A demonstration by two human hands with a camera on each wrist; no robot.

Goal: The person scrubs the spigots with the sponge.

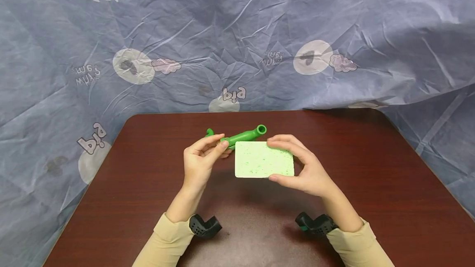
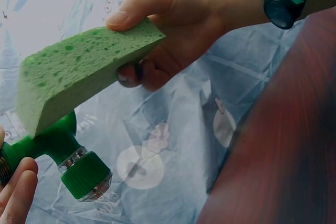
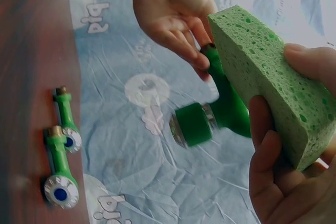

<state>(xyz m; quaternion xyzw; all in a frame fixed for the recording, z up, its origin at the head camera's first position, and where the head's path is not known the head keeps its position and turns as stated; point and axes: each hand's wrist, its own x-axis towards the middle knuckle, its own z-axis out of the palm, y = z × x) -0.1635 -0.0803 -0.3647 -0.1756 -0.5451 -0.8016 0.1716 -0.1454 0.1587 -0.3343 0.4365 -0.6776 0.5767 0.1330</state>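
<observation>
A green tap (image 1: 245, 136) with an open round spout is pinched at its threaded end by my left hand (image 1: 198, 164). In the left wrist view the tap (image 2: 63, 142) shows a ribbed green collar with clear rings. My right hand (image 1: 306, 168) grips a thick light-green sponge (image 1: 259, 162) by its right end, thumb on one face and fingers on the other. The sponge (image 3: 262, 72) overlaps the tap in both wrist views; I cannot tell if they touch.
Two more green taps (image 3: 62, 161) with white-and-blue round ends lie on the dark red-brown table (image 1: 141, 201), seen in the right wrist view. A small green hooked piece (image 1: 209, 132) shows behind my left hand. A printed grey-blue cloth (image 1: 208, 32) hangs behind the table.
</observation>
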